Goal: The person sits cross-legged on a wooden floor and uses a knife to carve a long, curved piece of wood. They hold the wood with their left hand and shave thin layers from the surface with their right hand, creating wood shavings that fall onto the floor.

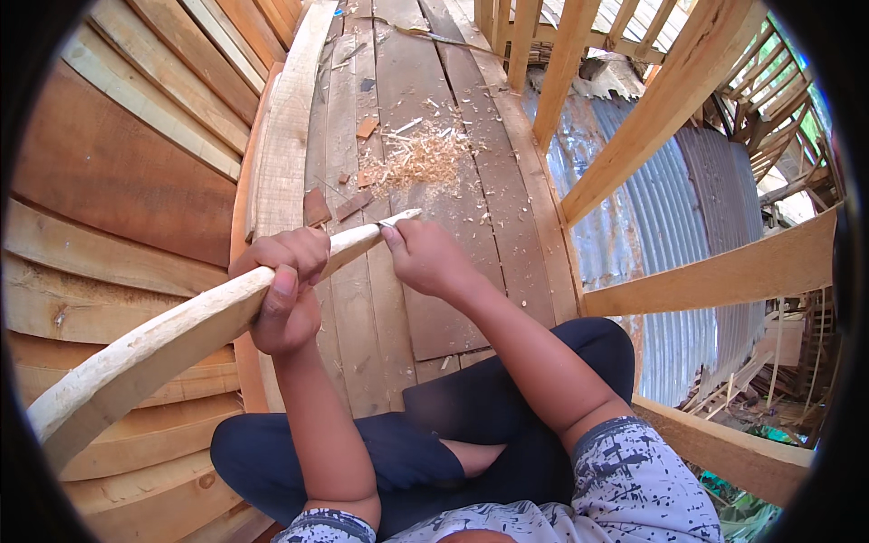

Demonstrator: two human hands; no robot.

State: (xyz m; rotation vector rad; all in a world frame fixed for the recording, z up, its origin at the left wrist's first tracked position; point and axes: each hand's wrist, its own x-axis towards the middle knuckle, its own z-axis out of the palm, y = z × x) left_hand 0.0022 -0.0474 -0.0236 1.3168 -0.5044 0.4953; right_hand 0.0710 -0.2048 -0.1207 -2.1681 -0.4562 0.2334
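Note:
A long pale strip of wood (pixel 172 330), with a rough whittled upper edge, slants from the lower left up to the middle of the head view. My left hand (pixel 288 288) is wrapped round it, thumb on the near side. Close to its far, narrow end my right hand (pixel 427 256) is closed, the thumb pressed at the wood. A small dark edge shows by that thumb; what the right fingers hold is mostly hidden. Beyond both hands, a heap of wood shavings (pixel 425 156) lies on the plank floor (pixel 398 77).
I sit cross-legged on the planks. At left rises a wall of overlapping boards (pixel 127 145), with a loose-looking plank (pixel 282 136) along its foot. Several brown wood offcuts (pixel 317 206) lie ahead. On the right, a timber railing (pixel 661 113) borders a drop to corrugated metal roofing (pixel 634 181).

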